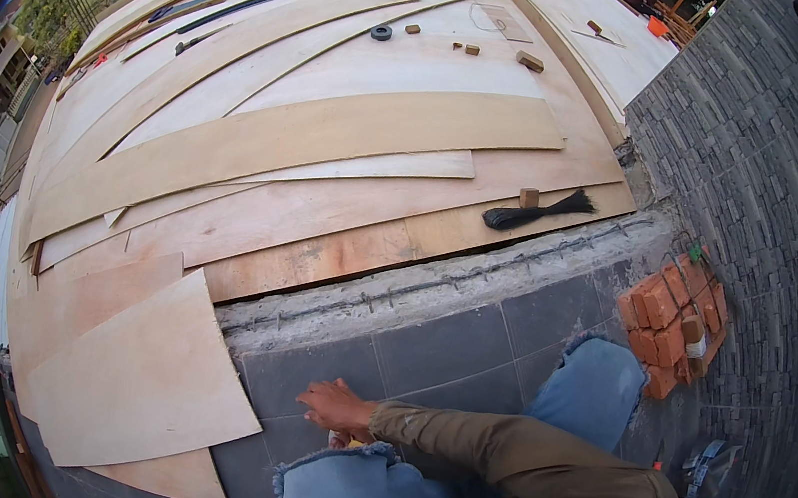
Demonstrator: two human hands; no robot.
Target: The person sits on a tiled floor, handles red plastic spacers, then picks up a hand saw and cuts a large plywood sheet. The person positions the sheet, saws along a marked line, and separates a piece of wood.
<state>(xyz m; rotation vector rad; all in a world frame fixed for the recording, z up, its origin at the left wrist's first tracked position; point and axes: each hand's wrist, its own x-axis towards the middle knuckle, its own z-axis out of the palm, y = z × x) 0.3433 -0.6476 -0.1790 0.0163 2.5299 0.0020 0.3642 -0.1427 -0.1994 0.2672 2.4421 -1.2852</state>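
In the head view, reaching over dark floor tiles with the right hand, fingers slightly apart. Just below them, a glimpse of the left hand, mostly hidden; cannot tell the pose of its fingers. Near both, a small yellow thing; cannot tell whether held. Just left of the right fingers, a pale board; beyond them, longer boards and a black bundle; well to their right, stacked bricks
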